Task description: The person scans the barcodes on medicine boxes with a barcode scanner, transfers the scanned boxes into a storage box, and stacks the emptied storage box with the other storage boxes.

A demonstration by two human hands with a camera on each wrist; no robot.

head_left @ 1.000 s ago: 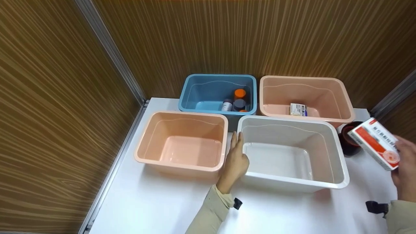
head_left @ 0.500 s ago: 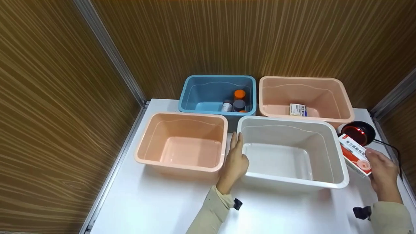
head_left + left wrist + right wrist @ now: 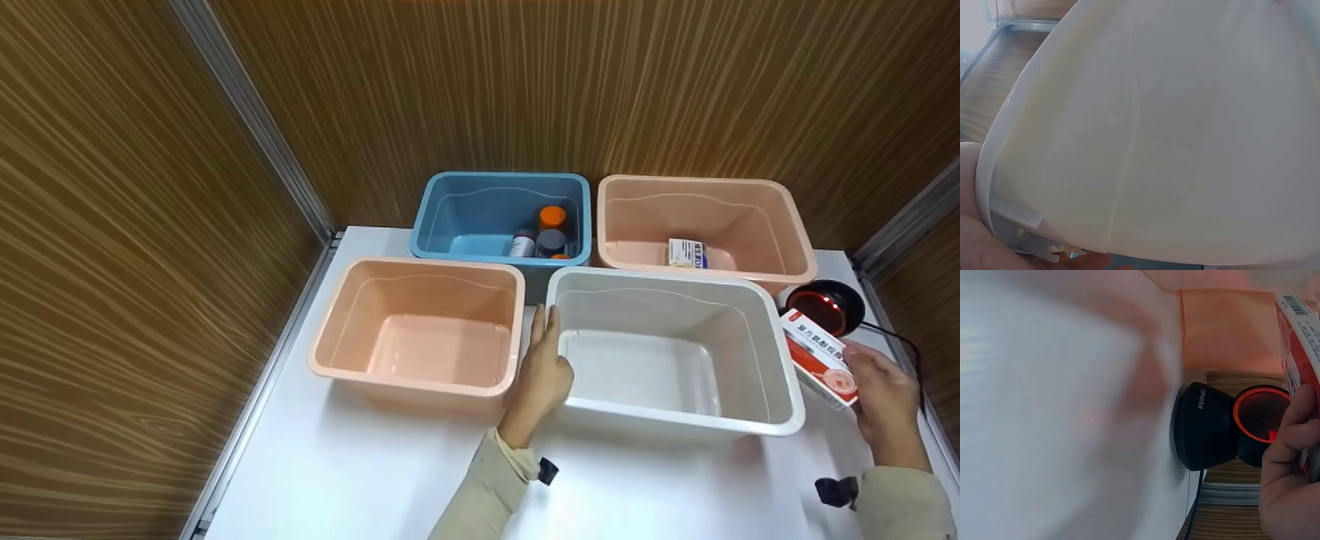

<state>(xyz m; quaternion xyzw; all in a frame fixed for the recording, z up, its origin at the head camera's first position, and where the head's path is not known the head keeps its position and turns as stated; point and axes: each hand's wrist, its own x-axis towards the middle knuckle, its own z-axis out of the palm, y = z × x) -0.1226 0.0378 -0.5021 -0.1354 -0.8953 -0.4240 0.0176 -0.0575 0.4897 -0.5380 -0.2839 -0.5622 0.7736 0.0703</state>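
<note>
My left hand (image 3: 541,379) grips the left rim of a white plastic bin (image 3: 679,420), two fingers lying along its outer side. In the left wrist view the bin's wall (image 3: 1168,129) fills most of the picture, with part of the hand (image 3: 982,242) at its lower left edge. On the right, my right hand (image 3: 885,397) holds a red and white medicine box (image 3: 819,352) by its near end. The box is tilted in front of a black barcode scanner (image 3: 847,304). In the right wrist view, the scanner's round window (image 3: 1261,413) shows a red ring facing the box.
An orange-pink bin (image 3: 360,367) stands left of the white one. Behind are a blue bin (image 3: 450,202) with several bottles (image 3: 553,217) and another orange-pink bin (image 3: 765,225) with a small box (image 3: 687,253). A cable (image 3: 911,345) runs from the scanner along the table's right side.
Over the last second the right hand brought the medicine box left and down to the front of the scanner; in the last half second it stays there. The left hand has not moved.
</note>
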